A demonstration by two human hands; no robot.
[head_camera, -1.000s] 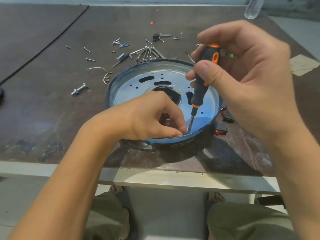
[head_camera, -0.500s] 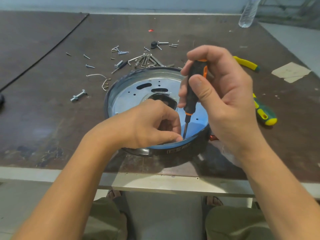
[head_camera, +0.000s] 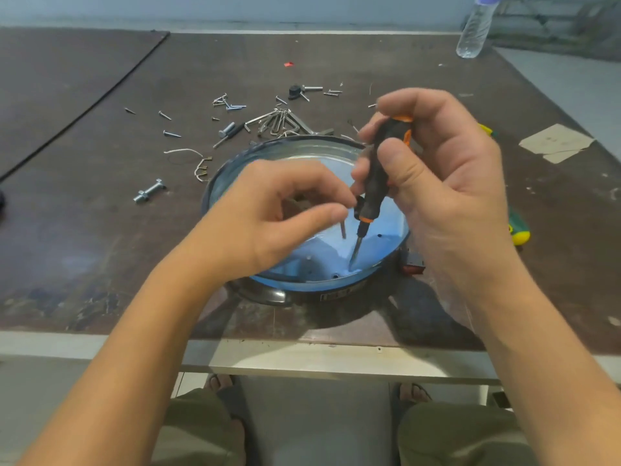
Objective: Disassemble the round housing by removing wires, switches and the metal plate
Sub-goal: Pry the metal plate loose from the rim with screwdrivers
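Right hand (head_camera: 447, 196) grips blk/orange screwdriver (head_camera: 375, 176), tip on shiny round metal housing (head_camera: 379, 253) floor nr rim; left hand (head_camera: 268, 213) pinches slim screw (head_camera: 343, 230).

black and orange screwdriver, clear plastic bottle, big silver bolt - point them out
black and orange screwdriver (head_camera: 374, 186): head view, black handle
clear plastic bottle (head_camera: 472, 30): head view, mid body
big silver bolt (head_camera: 150, 191): head view, shank

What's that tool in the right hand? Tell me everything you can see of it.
A small screwdriver: black handle that looks rubbery, orange cap and collar, thin dark metal shaft. The right hand grips the handle. It tilts, tip down at the bluish floor of the round housing, near its front wall. The left hand pinches what looks like a small screw beside the shaft.
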